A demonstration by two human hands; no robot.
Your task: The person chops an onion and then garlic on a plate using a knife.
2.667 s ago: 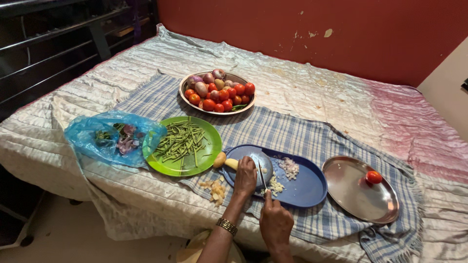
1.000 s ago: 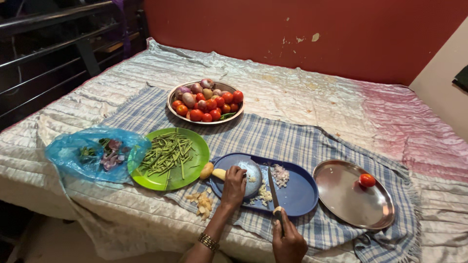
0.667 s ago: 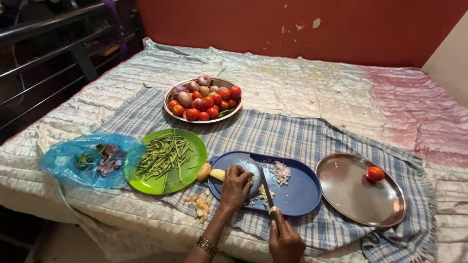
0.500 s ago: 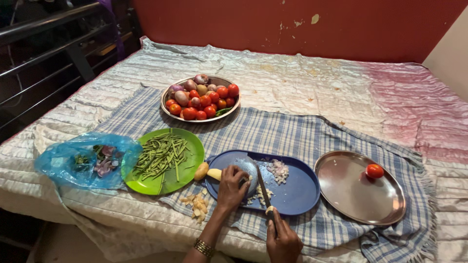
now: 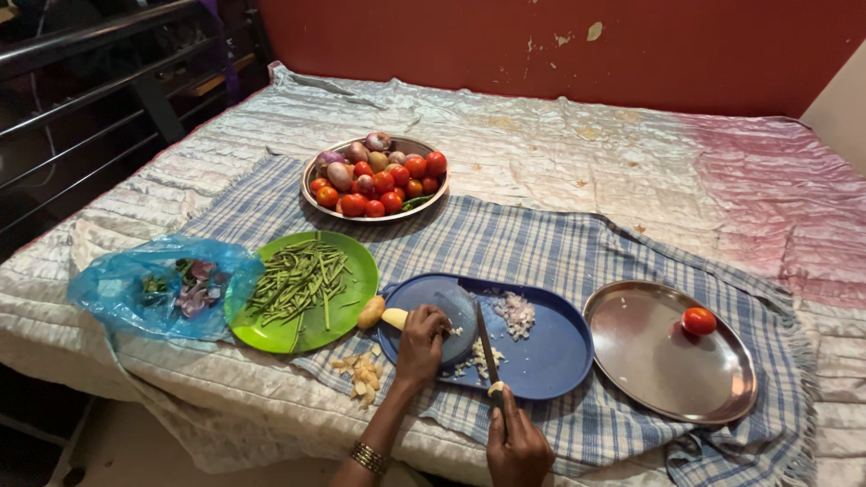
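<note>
A bed (image 5: 577,171) with a pale quilted cover carries a blue checked cloth (image 5: 541,248). On the cloth lie a steel plate (image 5: 654,370) with one tomato (image 5: 699,321), a blue oval tray (image 5: 546,361), a green plate (image 5: 352,311) of cut beans, and a steel bowl (image 5: 316,167) of tomatoes and onions. A blue plastic bag (image 5: 117,293) lies left of the green plate.

On the tray's left end sits a half-peeled potato (image 5: 379,316), brown at its left and pale yellow where bared. The left hand (image 5: 422,341) rests on it, its grip curled over the potato. The right hand (image 5: 516,446), its grip closed round the handle, holds a knife (image 5: 487,347) with the blade pointing away over chopped white bits (image 5: 517,311). Peelings (image 5: 361,372) lie on the cloth beside the tray.
</note>
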